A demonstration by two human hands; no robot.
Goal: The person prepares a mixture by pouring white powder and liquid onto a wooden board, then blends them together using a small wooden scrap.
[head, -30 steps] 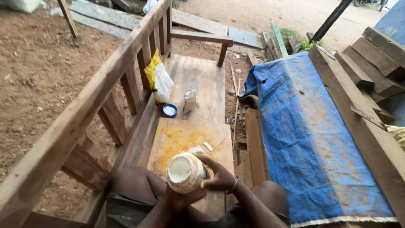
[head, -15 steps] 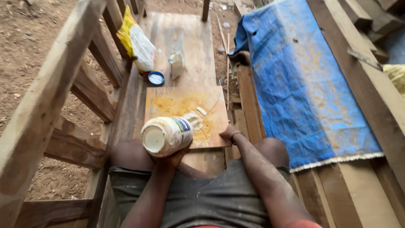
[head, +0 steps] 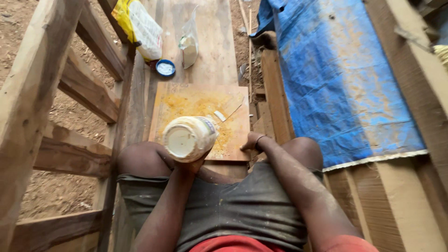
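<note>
Up close, the left hand grips a white plastic jar over the plywood board; right hand rests loosely curled on the board's near edge.

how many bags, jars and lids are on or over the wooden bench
bags: 2, a yellow and white bag and a clear plastic bag
jars: 1, the white jar
lids: 1, the blue lid
total: 4

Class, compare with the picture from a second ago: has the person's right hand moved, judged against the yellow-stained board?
Yes. The right hand has left the tipped white jar and now rests at the near right corner of the yellow-stained board; the left hand alone holds the jar.
</note>
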